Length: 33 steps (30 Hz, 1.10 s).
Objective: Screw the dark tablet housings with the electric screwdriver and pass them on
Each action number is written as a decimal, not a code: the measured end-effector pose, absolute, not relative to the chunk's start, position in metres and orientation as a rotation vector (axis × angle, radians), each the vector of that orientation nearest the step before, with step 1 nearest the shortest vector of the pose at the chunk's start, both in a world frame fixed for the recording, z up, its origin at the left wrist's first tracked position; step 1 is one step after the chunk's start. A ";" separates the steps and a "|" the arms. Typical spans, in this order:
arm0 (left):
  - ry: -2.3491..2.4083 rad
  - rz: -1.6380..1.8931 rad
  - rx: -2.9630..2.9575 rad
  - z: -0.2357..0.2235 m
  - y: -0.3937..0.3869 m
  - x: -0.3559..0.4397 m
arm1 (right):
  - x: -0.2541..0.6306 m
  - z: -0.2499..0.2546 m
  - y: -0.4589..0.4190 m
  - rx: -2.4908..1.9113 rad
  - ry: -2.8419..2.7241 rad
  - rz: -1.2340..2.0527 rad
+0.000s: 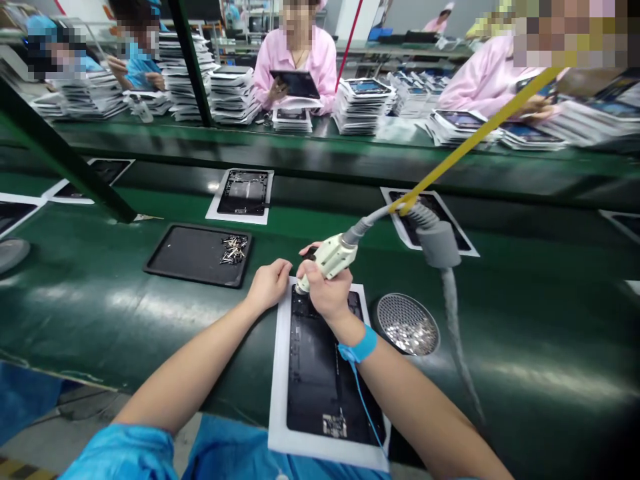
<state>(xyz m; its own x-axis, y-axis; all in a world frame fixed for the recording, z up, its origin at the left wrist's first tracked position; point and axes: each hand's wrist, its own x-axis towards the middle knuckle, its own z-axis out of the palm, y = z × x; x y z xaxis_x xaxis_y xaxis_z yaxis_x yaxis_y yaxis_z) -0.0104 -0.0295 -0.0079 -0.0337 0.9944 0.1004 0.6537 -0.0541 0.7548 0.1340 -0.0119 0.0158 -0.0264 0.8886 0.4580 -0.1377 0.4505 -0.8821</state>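
Note:
My right hand (pixel 330 290) is wrapped round a pale electric screwdriver (pixel 334 255), tilted with its tip down at the top left corner of an opened tablet (pixel 315 360). The tablet lies on a white sheet (pixel 280 400) at the table's near edge, its black inside facing up. A blue wrist strap (pixel 361 345) with a thin cord circles my right wrist. Beside the tablet's top left corner, my left hand (pixel 270 283) rests with its fingers curled closed; what they pinch, if anything, is hidden.
A black tray (pixel 187 257) with small metal parts stands left, a round dish (pixel 407 327) of small shiny pieces right. The screwdriver's cable hangs from a yellow strap (pixel 480 137). More opened tablets (pixel 243 193) lie along the green belt. Across it, people in pink work beside stacks (pixel 363 107).

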 end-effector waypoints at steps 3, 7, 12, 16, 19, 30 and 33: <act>1.743 0.890 1.756 -0.007 -0.029 -0.009 | 0.130 0.011 -0.008 -0.760 -1.352 0.968; 1.767 0.877 1.769 -0.007 -0.029 -0.009 | 0.128 0.007 -0.008 -0.751 -1.348 0.978; 1.778 0.869 1.754 -0.007 -0.029 -0.009 | 0.126 0.002 -0.009 -0.792 -1.358 0.991; 1.764 0.880 1.748 -0.007 -0.029 -0.009 | 0.122 -0.003 -0.009 -0.825 -1.371 0.969; 1.752 0.895 1.748 -0.007 -0.028 -0.010 | 0.119 0.001 -0.009 -0.810 -1.358 0.964; 1.630 0.946 2.164 -0.016 -0.031 -0.009 | 0.251 0.047 -0.022 -0.816 -1.169 0.609; 1.623 0.799 2.325 -0.013 -0.028 0.006 | 0.285 0.038 -0.029 -0.901 -1.146 0.501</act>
